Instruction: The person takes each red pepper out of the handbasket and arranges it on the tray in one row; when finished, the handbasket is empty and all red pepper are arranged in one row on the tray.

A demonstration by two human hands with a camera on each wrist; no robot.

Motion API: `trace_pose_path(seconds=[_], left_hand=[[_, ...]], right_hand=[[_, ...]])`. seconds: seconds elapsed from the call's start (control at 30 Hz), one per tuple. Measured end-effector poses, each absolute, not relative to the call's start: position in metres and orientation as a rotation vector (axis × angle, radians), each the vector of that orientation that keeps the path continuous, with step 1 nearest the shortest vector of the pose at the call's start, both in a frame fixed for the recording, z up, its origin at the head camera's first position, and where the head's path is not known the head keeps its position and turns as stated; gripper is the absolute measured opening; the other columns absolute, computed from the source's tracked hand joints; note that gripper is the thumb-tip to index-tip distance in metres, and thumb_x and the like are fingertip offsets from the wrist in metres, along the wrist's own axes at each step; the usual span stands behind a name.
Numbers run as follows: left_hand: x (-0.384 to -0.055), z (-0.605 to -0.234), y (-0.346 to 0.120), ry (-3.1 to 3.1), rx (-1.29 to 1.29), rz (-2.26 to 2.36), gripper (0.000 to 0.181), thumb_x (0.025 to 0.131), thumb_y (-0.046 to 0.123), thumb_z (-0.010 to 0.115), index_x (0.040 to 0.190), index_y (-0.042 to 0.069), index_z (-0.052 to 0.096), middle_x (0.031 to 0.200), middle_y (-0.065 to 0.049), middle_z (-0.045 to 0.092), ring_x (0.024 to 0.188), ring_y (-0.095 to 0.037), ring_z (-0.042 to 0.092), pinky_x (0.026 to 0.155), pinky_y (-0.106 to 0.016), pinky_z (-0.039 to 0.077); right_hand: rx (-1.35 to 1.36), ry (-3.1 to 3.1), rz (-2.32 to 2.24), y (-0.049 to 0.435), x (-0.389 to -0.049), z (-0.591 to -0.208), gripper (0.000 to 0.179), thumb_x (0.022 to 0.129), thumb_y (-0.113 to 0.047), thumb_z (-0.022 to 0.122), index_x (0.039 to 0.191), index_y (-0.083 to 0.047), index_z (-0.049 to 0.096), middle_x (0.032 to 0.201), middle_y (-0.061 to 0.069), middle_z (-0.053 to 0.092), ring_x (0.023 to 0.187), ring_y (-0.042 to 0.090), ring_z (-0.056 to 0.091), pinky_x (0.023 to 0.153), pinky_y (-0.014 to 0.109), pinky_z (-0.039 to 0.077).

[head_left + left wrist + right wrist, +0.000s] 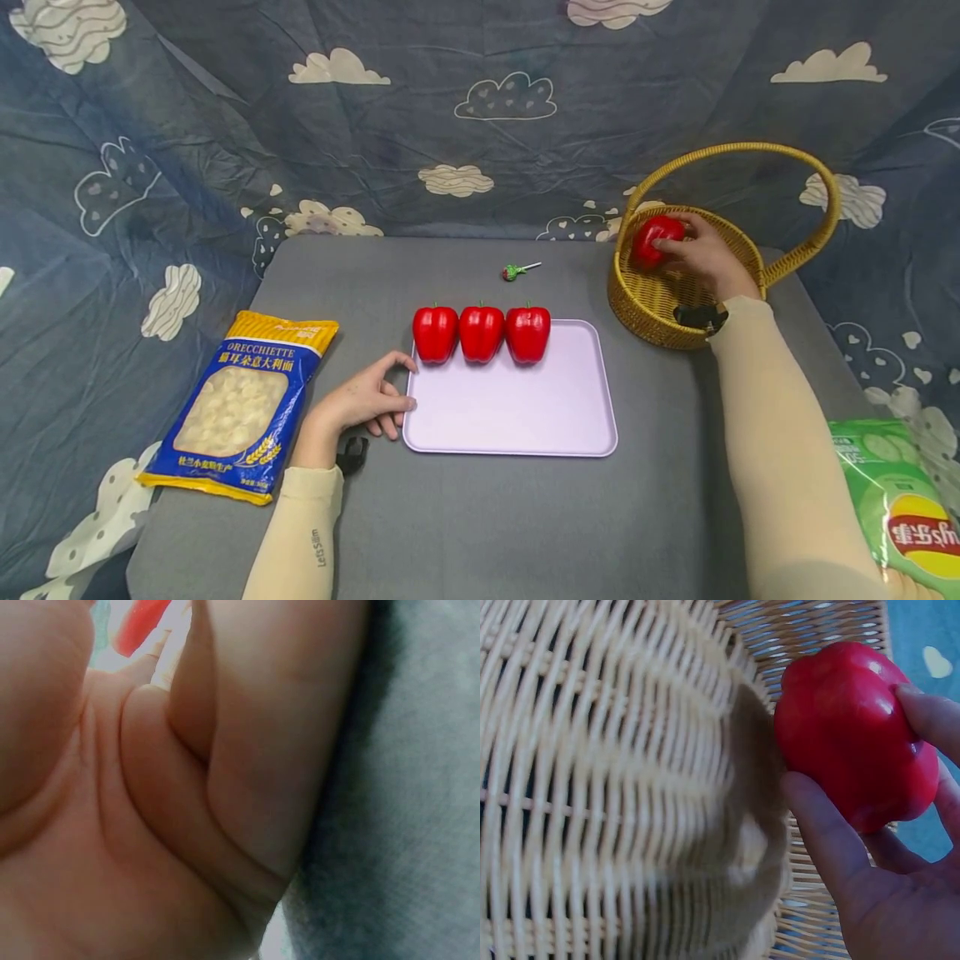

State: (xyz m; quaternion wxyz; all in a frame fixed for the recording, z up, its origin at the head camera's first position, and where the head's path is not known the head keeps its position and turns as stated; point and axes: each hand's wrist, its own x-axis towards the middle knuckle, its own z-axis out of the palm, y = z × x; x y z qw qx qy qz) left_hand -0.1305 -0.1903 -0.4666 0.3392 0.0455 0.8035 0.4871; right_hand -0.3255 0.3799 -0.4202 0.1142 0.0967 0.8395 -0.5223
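Observation:
Three red bell peppers point(482, 333) stand in a row along the back left of the lilac tray point(510, 417). At the tray's left edge, my left hand point(369, 395) touches the rim with thumb and index finger spread apart, its other fingers bent beside it. The left wrist view is mostly filled by the palm. My right hand point(703, 252) grips another red bell pepper point(855, 735) between thumb and fingers. It holds this pepper inside the wicker basket point(637, 312), near the back left wall, above the woven bottom.
A blue and yellow pasta bag point(232, 404) lies left of my left hand. Behind the tray is a green-wrapped lollipop point(514, 272). The basket's tall handle point(738, 148) arches over its right side. A green chip bag point(892, 492) lies by my right forearm.

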Motion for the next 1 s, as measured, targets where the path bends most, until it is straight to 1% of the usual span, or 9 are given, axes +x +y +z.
trace_pose_path(seconds=[0.07,0.17,0.3,0.33,0.4,0.57,0.63,0.87,1.0], left_hand=[[-0.131,-0.466,-0.19,2.09,0.128,1.272,0.058,0.099,0.025,0.076,0.145,0.023,0.041,0.08,-0.008,0.074,0.059,-0.021,0.073,0.054,-0.029,0.057],[-0.131,-0.465,-0.19,2.087,0.124,1.278,0.058,0.099,0.025,0.076,0.145,0.022,0.041,0.079,-0.008,0.074,0.059,-0.021,0.073,0.054,-0.029,0.056],[-0.131,-0.465,-0.19,2.082,0.122,1.28,0.058,0.099,0.024,0.076,0.145,0.022,0.041,0.079,-0.009,0.074,0.059,-0.021,0.073,0.054,-0.029,0.056],[-0.131,-0.465,-0.19,2.082,0.123,1.279,0.058,0.099,0.024,0.076,0.145,0.022,0.041,0.079,-0.009,0.074,0.059,-0.021,0.073,0.054,-0.029,0.056],[-0.131,-0.465,-0.19,2.081,0.123,1.278,0.058,0.099,0.025,0.076,0.145,0.022,0.041,0.079,-0.009,0.074,0.059,-0.021,0.073,0.054,-0.029,0.057],[-0.131,-0.466,-0.19,2.079,0.125,1.273,0.06,0.098,0.025,0.076,0.146,0.022,0.04,0.079,-0.008,0.074,0.059,-0.021,0.073,0.054,-0.03,0.056],[-0.131,-0.466,-0.19,2.078,0.125,1.271,0.06,0.098,0.025,0.076,0.146,0.022,0.04,0.079,-0.008,0.074,0.059,-0.021,0.073,0.054,-0.029,0.056],[-0.13,-0.466,-0.189,2.077,0.125,1.268,0.06,0.099,0.025,0.076,0.146,0.023,0.04,0.08,-0.008,0.074,0.059,-0.021,0.073,0.054,-0.029,0.056],[-0.13,-0.465,-0.19,2.075,0.124,1.271,0.06,0.098,0.025,0.076,0.146,0.023,0.04,0.08,-0.008,0.075,0.059,-0.021,0.073,0.054,-0.029,0.056]], right_hand=[[0.283,2.462,-1.54,0.381,-0.324,-0.413,0.078,0.103,-0.035,0.069,0.168,-0.027,0.026,0.168,0.015,0.026,0.128,0.024,0.054,0.113,0.04,0.054],[0.279,2.485,-1.548,0.382,-0.32,-0.4,0.079,0.102,-0.036,0.071,0.167,-0.029,0.028,0.164,0.01,0.032,0.132,0.024,0.051,0.105,0.031,0.058],[0.287,2.542,-1.559,0.38,-0.312,-0.386,0.079,0.1,-0.036,0.074,0.166,-0.028,0.031,0.155,0.005,0.039,0.136,0.027,0.048,0.088,0.02,0.061],[0.29,2.551,-1.573,0.379,-0.309,-0.383,0.079,0.1,-0.035,0.074,0.165,-0.027,0.031,0.154,0.005,0.04,0.136,0.028,0.049,0.085,0.019,0.061],[0.291,2.561,-1.59,0.377,-0.302,-0.379,0.079,0.1,-0.035,0.074,0.166,-0.027,0.031,0.156,0.007,0.038,0.137,0.029,0.049,0.08,0.016,0.061],[0.297,2.561,-1.64,0.368,-0.279,-0.371,0.08,0.099,-0.04,0.075,0.166,-0.033,0.031,0.168,0.013,0.03,0.145,0.035,0.043,0.08,0.015,0.06],[0.295,2.569,-1.657,0.362,-0.269,-0.369,0.08,0.098,-0.042,0.076,0.165,-0.034,0.033,0.169,0.013,0.031,0.146,0.035,0.042,0.079,0.015,0.06],[0.255,2.609,-1.688,0.341,-0.237,-0.367,0.077,0.098,-0.039,0.076,0.164,-0.032,0.036,0.156,0.006,0.04,0.139,0.03,0.043,0.081,0.015,0.059],[0.217,2.64,-1.663,0.332,-0.221,-0.367,0.076,0.099,-0.036,0.075,0.164,-0.03,0.036,0.16,0.011,0.038,0.14,0.033,0.043,0.079,0.014,0.059]])
